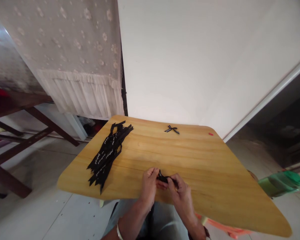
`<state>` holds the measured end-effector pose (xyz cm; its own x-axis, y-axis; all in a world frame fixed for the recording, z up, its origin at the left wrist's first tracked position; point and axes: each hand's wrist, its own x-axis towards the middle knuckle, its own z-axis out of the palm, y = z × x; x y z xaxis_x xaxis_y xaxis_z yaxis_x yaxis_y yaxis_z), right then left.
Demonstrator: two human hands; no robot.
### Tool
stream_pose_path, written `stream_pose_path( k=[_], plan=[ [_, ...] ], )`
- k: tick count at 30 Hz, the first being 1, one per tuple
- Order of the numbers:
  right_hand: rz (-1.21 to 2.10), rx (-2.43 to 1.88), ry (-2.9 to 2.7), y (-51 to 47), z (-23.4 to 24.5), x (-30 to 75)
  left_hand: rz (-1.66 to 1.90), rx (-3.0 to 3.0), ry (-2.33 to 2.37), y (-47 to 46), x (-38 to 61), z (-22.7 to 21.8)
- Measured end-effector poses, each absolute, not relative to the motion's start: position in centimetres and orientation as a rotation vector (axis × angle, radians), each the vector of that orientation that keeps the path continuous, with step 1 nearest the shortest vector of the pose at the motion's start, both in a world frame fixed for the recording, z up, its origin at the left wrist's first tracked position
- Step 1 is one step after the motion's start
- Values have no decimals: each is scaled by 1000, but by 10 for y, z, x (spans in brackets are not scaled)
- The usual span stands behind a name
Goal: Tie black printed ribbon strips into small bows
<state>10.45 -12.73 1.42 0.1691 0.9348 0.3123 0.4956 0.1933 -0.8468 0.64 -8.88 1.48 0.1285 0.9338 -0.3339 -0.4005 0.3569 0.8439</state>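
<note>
My left hand [148,185] and my right hand [180,191] meet low on the wooden table top [202,166], both pinching a short black ribbon [163,177] between thumbs and fingers. The ribbon's shape is partly hidden by my fingers. To the left of my hands lies a heap of black printed ribbon strips [107,155]. A small black ribbon bow [172,129] rests near the far edge of the table, out of reach of my fingers' current spot.
A tiny red bit [210,134] lies near the far right corner of the table. A white wall and a lace curtain [64,50] stand behind it. A dark wooden bench [19,106] is at left, an orange chair [222,226] below, a green object [282,183] at right.
</note>
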Motion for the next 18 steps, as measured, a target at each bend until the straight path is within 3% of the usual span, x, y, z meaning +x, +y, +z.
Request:
stream_pose_path(
  k=[18],
  plan=[
    [694,-1454,-1371,-113,23,109,827,668,918,-82,-22,35]
  ],
)
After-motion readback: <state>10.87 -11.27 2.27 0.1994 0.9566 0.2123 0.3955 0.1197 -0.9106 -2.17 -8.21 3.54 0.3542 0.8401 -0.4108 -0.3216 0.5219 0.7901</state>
